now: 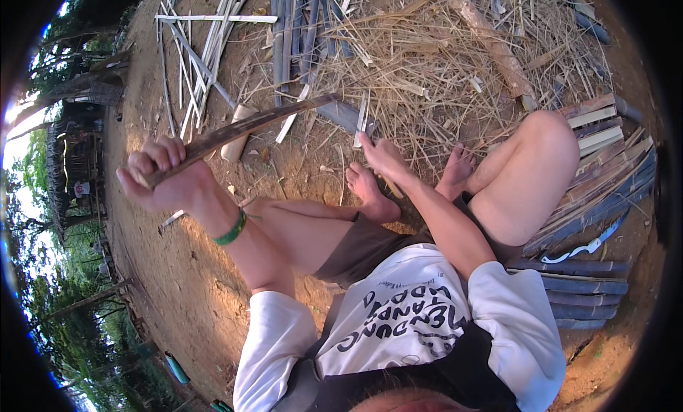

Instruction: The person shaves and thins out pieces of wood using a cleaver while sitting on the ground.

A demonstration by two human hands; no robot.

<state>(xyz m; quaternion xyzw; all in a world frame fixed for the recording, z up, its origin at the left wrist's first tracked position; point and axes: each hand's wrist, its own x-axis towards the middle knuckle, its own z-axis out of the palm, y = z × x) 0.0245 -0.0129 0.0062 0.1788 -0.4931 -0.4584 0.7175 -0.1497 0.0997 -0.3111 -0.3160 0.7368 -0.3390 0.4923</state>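
Brown and slender, a strip of wood or bamboo [242,133] slants through the air, raised off the dirt ground [142,248] in front of the seated person. The left hand [158,168] is closed around its near end, fingers wrapped over it, which leaves most of the length free and seems to point the far end toward the knife [340,116]. The right hand [385,160] grips that tool, 1 digit reaching forward toward the grey blade, probably to steady it. Whether blade and strip touch, I cannot tell.

The 2 bent legs [530,156] are spread apart, likely to keep the working space between the hands open. Dry shavings [405,74] lie scattered beyond the feet, while pale strips [206,63] lie loosely crossed to the left. Dark split pieces [583,299] lie side by side at the right, perhaps so they stay within reach.
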